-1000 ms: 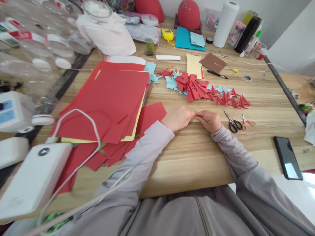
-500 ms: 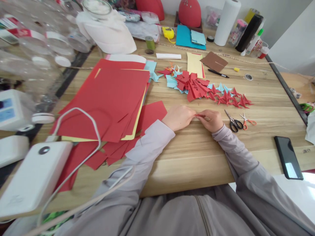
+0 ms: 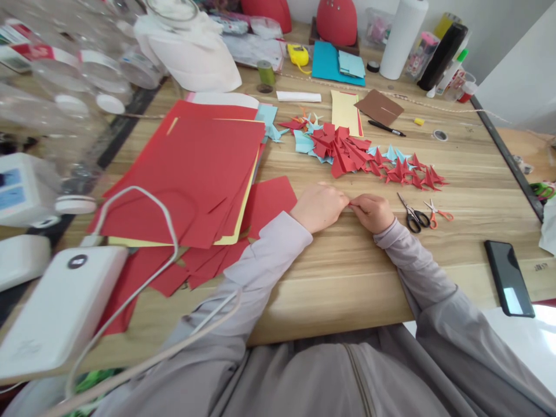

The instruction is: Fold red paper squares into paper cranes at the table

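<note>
My left hand and my right hand meet over the middle of the table, their fingers closed in a pinch. Between the fingertips shows a small bit of red paper; most of it is hidden by the hands. Just beyond them lies a heap of folded red paper pieces, with light blue ones among them. Red paper squares lie left of my left hand. Right of my right hand are black-handled scissors and smaller orange-handled scissors.
A stack of red sheets covers the left side. In front of it sits a white power bank with a cable. A phone lies at right. A pen, brown paper and a tape measure are farther back.
My fingers have closed in further over the red paper, so less of it shows. My right hand's fingers are more curled. The things on the table stay where they were.
</note>
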The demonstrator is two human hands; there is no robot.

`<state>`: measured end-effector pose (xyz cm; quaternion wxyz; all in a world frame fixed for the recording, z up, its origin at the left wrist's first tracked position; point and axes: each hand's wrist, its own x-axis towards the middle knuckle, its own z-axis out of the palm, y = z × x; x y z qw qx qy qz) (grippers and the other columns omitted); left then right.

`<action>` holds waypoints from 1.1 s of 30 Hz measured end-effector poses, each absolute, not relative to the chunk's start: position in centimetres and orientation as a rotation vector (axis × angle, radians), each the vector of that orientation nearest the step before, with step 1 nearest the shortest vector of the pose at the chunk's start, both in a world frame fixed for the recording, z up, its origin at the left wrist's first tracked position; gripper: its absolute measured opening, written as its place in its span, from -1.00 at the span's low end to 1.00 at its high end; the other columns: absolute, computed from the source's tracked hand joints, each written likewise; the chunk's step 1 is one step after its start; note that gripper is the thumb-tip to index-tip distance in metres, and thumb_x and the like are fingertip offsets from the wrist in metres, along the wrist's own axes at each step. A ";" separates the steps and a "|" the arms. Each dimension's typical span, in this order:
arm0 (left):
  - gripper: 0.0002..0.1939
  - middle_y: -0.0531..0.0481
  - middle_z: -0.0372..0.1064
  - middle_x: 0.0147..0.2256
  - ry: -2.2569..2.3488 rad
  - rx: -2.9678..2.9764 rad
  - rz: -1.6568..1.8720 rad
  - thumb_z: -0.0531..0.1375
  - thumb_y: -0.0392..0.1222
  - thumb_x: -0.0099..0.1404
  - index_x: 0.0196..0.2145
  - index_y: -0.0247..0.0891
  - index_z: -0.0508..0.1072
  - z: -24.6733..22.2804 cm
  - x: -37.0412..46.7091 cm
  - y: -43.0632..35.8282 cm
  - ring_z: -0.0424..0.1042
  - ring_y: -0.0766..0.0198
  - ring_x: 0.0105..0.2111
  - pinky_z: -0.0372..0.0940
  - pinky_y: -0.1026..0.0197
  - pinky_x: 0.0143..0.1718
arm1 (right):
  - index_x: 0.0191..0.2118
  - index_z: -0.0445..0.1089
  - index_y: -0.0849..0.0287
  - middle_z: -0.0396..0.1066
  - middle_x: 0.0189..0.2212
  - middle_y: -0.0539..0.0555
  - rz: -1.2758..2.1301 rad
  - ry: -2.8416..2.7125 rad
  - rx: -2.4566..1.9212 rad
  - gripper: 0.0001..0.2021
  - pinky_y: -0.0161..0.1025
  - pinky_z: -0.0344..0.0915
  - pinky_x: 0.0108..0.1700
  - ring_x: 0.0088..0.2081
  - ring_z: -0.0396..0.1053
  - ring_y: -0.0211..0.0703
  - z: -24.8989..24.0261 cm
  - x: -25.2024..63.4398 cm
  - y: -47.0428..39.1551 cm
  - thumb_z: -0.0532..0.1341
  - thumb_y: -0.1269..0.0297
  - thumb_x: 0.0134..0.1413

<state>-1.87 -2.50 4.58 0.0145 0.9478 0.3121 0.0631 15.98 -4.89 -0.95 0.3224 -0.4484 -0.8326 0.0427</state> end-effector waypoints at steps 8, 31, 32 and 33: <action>-0.76 -0.15 0.48 -0.41 0.965 2.965 0.141 0.01 -0.36 0.18 -0.40 -0.30 0.48 4.7 -1.8 -2.6 0.44 0.12 -0.36 0.23 0.10 -0.29 | -0.51 0.38 0.17 0.41 -0.56 0.10 -0.009 -2.189 -1.140 -0.78 -0.33 0.29 -0.41 -0.47 0.37 -0.21 -0.7 15.7 -4.9 0.06 0.40 0.09; -0.71 -0.08 0.49 -0.36 0.977 2.794 0.291 -0.02 -0.22 0.28 -0.36 -0.25 0.51 4.9 -2.7 -2.2 0.43 0.22 -0.37 0.18 0.23 -0.41 | -0.40 0.47 0.18 0.51 -0.47 0.08 0.454 -1.923 -1.133 -0.85 -0.28 0.37 -0.36 -0.46 0.43 -0.22 0.1 15.8 -5.0 0.22 0.23 0.03; -0.71 -0.08 0.49 -0.37 0.977 2.795 0.280 -0.02 -0.22 0.28 -0.38 -0.25 0.50 5.0 -2.6 -2.2 0.43 0.21 -0.38 0.18 0.23 -0.42 | -0.40 0.47 0.18 0.51 -0.48 0.08 0.457 -1.931 -1.120 -0.85 -0.28 0.37 -0.37 -0.46 0.43 -0.23 0.1 15.8 -5.0 0.21 0.24 0.03; -0.70 -0.08 0.49 -0.38 0.977 2.797 0.269 -0.02 -0.22 0.28 -0.39 -0.25 0.50 5.0 -2.6 -2.2 0.43 0.21 -0.39 0.17 0.23 -0.43 | -0.40 0.47 0.19 0.51 -0.48 0.08 0.456 -1.939 -1.110 -0.85 -0.29 0.36 -0.37 -0.46 0.42 -0.23 0.1 15.8 -5.0 0.21 0.24 0.03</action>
